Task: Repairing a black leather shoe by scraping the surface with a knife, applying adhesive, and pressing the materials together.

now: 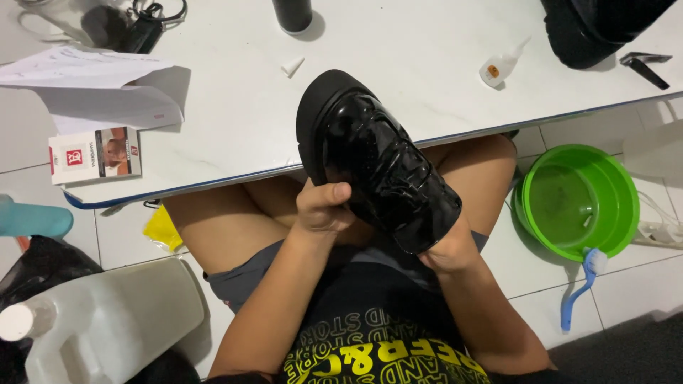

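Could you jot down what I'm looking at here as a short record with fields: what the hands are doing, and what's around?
Held item: glossy black shoe, sole side toward the table
Left hand: grips the shoe's side
Right hand: mostly hidden inside the shoe's opening
Table: white, above the person's lap
On table: small glue bottle, white cap, papers, small box
On floor: green basin, blue brush, white jug
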